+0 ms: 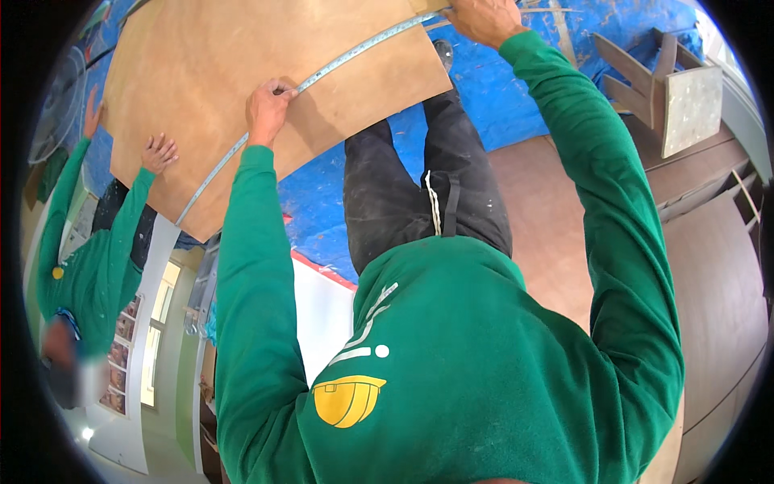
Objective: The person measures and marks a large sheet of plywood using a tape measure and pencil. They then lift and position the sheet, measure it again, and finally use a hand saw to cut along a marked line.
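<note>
A large light-brown plywood sheet has a pale tape measure blade stretched across it. My left hand is closed at the blade near the middle, its fingers pinched over it; whether a small item is also held is unclear. My right hand, partly cut by the top edge, is closed around the tape's upper end at the sheet's corner. A co-worker in green sleeves at the left rests a spread hand on the sheet, with another hand at its far edge.
Blue sheeting covers the floor under my legs. Wooden offcuts and pieces stand at the upper right, beside brown boards. A white panel lies left of my torso. A window shows at the far left.
</note>
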### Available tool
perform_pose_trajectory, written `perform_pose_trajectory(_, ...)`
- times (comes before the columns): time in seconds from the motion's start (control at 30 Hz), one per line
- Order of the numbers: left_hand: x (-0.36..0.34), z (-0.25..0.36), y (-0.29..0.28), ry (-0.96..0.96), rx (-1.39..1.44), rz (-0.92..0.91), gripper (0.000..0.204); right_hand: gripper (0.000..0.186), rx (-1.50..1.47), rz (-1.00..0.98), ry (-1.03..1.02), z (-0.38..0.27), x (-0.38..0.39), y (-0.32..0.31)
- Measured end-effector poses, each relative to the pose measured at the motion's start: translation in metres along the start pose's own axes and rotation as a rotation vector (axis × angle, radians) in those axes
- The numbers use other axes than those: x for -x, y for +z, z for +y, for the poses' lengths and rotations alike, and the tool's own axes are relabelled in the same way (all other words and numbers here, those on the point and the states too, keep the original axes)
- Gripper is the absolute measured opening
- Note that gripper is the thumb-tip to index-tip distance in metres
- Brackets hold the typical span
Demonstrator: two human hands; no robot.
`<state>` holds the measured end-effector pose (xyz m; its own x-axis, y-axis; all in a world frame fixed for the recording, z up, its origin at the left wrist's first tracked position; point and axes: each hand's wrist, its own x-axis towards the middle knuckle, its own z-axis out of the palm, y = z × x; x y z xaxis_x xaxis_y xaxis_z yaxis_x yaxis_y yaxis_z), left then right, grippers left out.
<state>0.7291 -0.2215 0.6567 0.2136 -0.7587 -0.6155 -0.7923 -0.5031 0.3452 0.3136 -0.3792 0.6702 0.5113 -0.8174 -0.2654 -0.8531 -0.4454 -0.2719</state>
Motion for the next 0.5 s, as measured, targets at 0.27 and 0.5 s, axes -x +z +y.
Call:
perform_pose_trajectory(0.27,-0.007,-0.01,0.0,0.037,-0.012,-0.03,0.017,0.027,-0.063,0.005,-0.01,-0.004,0.0,-0.006)
perform_pose_trajectory(0.5,-0.013,-0.008,-0.006,-0.007,0.015,-0.096,0.018,0.029,-0.019,-0.028,0.002,0.002,-0.001,0.003)
